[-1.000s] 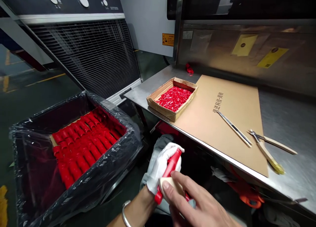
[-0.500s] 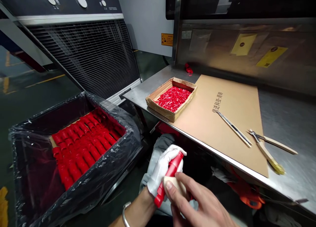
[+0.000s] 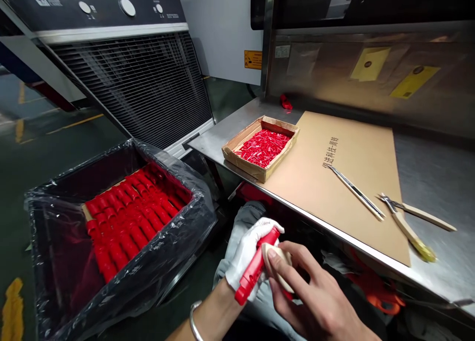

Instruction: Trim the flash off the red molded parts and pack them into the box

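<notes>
My left hand [image 3: 241, 254], in a white glove, is closed around a long red plastic part [image 3: 252, 274] held at a slant above my lap. My bare right hand [image 3: 311, 286] pinches a cream-coloured pad [image 3: 277, 267], perhaps cloth or sponge, against the part's side near its upper end. Several small holes show along the lower half of the part. A bit of red shows under the pad; I cannot tell what it belongs to.
At left, a bin [image 3: 122, 301] lined with clear plastic holds rows of red parts [image 3: 129, 217]. On the metal table [image 3: 438, 177] stand a cardboard tray [image 3: 245, 169] of red scraps, a cardboard sheet [image 3: 297, 182], tweezers [image 3: 358, 192] and cutting pliers [image 3: 404, 222]. A louvred machine [image 3: 133, 78] stands behind the bin.
My right hand has slid the pad up along the red part toward its far end, uncovering the lower half with its holes. The part has turned a little in my left hand.
</notes>
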Tool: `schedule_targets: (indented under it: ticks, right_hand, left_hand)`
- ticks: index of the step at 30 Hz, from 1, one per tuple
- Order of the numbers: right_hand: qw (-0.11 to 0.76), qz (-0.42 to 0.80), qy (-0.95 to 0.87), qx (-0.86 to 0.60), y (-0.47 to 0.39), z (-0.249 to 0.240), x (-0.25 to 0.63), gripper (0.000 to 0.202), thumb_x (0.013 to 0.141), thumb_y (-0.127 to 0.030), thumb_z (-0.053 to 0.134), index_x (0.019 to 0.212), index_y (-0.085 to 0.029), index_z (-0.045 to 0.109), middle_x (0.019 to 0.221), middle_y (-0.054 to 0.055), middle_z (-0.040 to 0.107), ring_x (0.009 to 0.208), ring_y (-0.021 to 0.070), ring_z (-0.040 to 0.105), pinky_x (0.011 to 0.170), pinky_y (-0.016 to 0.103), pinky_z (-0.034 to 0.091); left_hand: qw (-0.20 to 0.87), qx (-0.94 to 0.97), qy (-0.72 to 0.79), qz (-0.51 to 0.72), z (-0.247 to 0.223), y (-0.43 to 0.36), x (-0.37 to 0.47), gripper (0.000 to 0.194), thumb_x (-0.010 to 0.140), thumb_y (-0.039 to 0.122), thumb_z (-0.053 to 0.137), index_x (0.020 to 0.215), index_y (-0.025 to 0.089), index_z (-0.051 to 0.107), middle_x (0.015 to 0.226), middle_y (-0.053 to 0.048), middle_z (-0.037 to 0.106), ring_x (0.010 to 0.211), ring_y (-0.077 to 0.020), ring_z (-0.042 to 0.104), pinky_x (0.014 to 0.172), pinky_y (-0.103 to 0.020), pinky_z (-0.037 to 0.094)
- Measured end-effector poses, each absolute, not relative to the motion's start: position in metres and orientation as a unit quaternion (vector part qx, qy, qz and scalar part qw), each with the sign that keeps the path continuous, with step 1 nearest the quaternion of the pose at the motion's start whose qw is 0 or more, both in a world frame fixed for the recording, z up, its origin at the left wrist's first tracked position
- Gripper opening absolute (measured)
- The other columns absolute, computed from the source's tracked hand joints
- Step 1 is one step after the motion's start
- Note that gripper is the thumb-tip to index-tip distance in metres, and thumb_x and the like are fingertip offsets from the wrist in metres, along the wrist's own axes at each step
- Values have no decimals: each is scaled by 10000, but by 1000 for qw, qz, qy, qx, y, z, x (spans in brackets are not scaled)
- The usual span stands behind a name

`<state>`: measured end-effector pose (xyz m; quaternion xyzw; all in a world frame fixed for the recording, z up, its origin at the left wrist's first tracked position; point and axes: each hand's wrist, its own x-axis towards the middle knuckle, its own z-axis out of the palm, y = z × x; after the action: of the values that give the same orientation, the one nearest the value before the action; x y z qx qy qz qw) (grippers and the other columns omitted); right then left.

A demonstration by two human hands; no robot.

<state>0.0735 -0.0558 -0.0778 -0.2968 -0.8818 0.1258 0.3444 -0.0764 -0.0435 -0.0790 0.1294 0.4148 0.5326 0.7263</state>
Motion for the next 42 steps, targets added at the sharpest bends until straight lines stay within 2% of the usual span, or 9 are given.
schedule_targets:
  ticks: [3, 8, 12, 16, 20, 25, 29, 35, 42]
  right_hand:
    - [352, 136, -877, -298, -58, -74, 70, 406, 936, -137, 545, 1342, -133, 533, 1147, 175, 577, 777, 147, 615, 631, 231, 565]
    - [377, 86, -888, -250, -68, -67, 64, 351, 909, -149, 578, 1258, -144, 611, 1031, 140, 643, 750, 167, 642, 603, 222, 558]
    - [370, 136, -878, -270, -66, -68, 65, 429, 899, -92, 587, 1326, -110, 561, 1134, 180, 608, 874, 193, 641, 701, 260, 570]
    - [413, 99, -871, -246, -64, -69, 64, 362, 892, -117, 598, 1254, -112, 613, 1077, 159, 630, 853, 201, 648, 651, 253, 568]
    - [381, 115, -876, -273, -63, -69, 66, 404, 894, -83, 601, 1297, -102, 583, 1131, 181, 607, 883, 202, 643, 690, 273, 572]
    - [383, 78, -889, -238, -65, -68, 66, 353, 883, -92, 618, 1236, -80, 612, 1069, 181, 635, 848, 216, 657, 637, 269, 572]
    - [371, 99, -880, -278, -64, -67, 64, 392, 897, -82, 593, 1288, -90, 586, 1101, 185, 624, 853, 206, 648, 654, 275, 572]
    - [390, 78, -879, -264, -68, -67, 62, 365, 891, -103, 605, 1256, -102, 608, 1090, 178, 635, 851, 216, 657, 660, 284, 577]
    - [387, 57, -885, -252, -67, -63, 61, 309, 894, -115, 605, 1201, -96, 638, 1066, 173, 649, 847, 227, 669, 646, 287, 575]
  left_hand:
    - [702, 160, 421, 552, -77, -41, -77, 93, 784, 248, 639, 750, 164, 660, 709, -16, 543, 613, -118, 487, 599, -231, 423]
    - [736, 195, 410, 502, -79, -40, -78, 172, 838, 314, 607, 881, 158, 667, 532, 5, 501, 485, -110, 433, 477, -227, 312]
    - [703, 174, 419, 547, -79, -41, -76, 154, 764, 266, 701, 829, 128, 684, 685, -23, 585, 591, -104, 501, 580, -220, 400]
    - [745, 141, 407, 510, -75, -42, -74, 153, 767, 262, 696, 873, 152, 692, 588, 13, 525, 526, -100, 459, 513, -220, 356]
    - [733, 98, 408, 536, -75, -43, -73, 123, 753, 217, 691, 834, 125, 706, 723, -29, 612, 626, -108, 529, 607, -218, 422]
    - [760, 100, 398, 504, -80, -41, -75, 159, 746, 235, 703, 871, 138, 717, 632, 0, 570, 545, -98, 489, 545, -223, 373]
    - [736, 98, 407, 533, -77, -41, -75, 129, 732, 224, 724, 825, 134, 722, 787, -37, 634, 648, -114, 538, 656, -240, 433]
    - [752, 102, 404, 511, -74, -41, -75, 168, 733, 254, 721, 852, 135, 719, 679, -9, 593, 563, -97, 489, 572, -232, 398]
    - [761, 103, 398, 503, -72, -41, -76, 186, 714, 237, 724, 858, 120, 715, 680, -9, 591, 529, -92, 494, 524, -225, 367]
